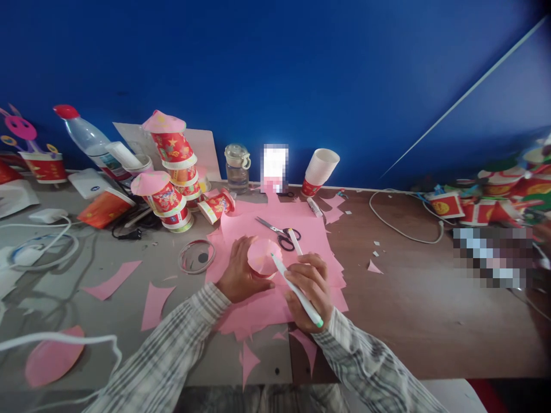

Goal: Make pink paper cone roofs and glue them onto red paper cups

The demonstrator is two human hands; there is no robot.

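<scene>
My left hand (241,272) is wrapped around a small paper cup, most of which its fingers and the pink paper top (262,255) on it hide. In my right hand (310,289) is a white marker (301,295) with a green end, held like a pen. Its green tip is at the right side of the pink top; I cannot tell whether it touches. Both hands are over a stack of pink paper sheets (241,221). Just beyond them lie black-handled scissors (279,230), and a white pen-cap-like piece (295,241) rests by their handles.
At the left stand stacked red paper cups (172,149) with pink cone tops, and a tilted bottle (88,135). A glass jar (236,167) and nested white cups (321,172) are along the blue wall. Pink scraps (112,281), white cables (64,338) and more decorated cups (477,211) surround the work.
</scene>
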